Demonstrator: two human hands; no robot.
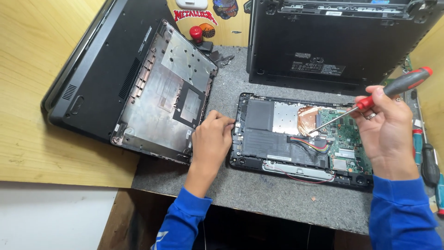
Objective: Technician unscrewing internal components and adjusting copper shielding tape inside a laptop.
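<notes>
The right hand [386,132] is closed around the red and black handle of a screwdriver [370,102]; its thin metal tip points down at the inside of the open laptop [300,134], near the copper patch and coloured wires; the left hand [210,139] has its fingers curled on the laptop's left edge, holding it steady. The laptop lies flat near the front edge of the grey worktop [277,194]; it looks stiff but easy to hurt inside, so the plastic rim seems the safest place to hold. A loose bottom cover [166,92] leans on a black laptop [97,69] at the left edge; another black laptop [333,41] stands at the back; more tools [428,162] lie at the right edge, close to the right wrist.
</notes>
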